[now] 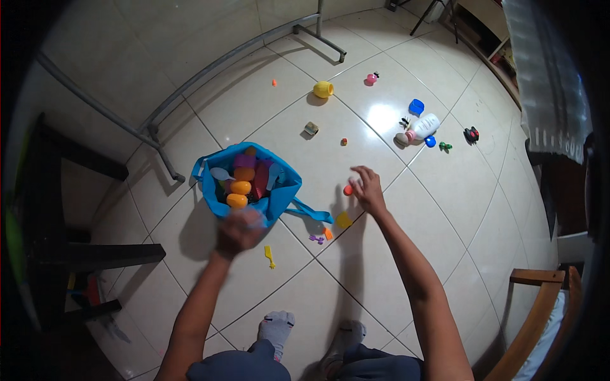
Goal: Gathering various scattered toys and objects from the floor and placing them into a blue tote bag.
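Observation:
A blue fabric bag (281, 205) stands on the tiled floor, its mouth wide and full of toys. Inside lie orange plastic egg shapes (240, 187), a purple piece (244, 161), a pale spoon (220, 174) and a red piece (260, 180). My left hand (239, 229) is blurred at the bag's near rim; whether it grips something is unclear. To the right of the bag, my right hand (367, 189) hangs over the floor with fingers apart. By its thumb is a small red-orange round piece (348, 190); contact cannot be told. Below it is a yellow piece (343, 220).
Toy forks in orange (328, 233), purple (316, 239) and yellow (269, 256) lie near the bag's strap (310, 213). Farther off are a yellow barrel-shaped toy (323, 89) and a white bottle (425, 126). A metal rack (228, 55) and dark wooden legs (119, 257) border the left.

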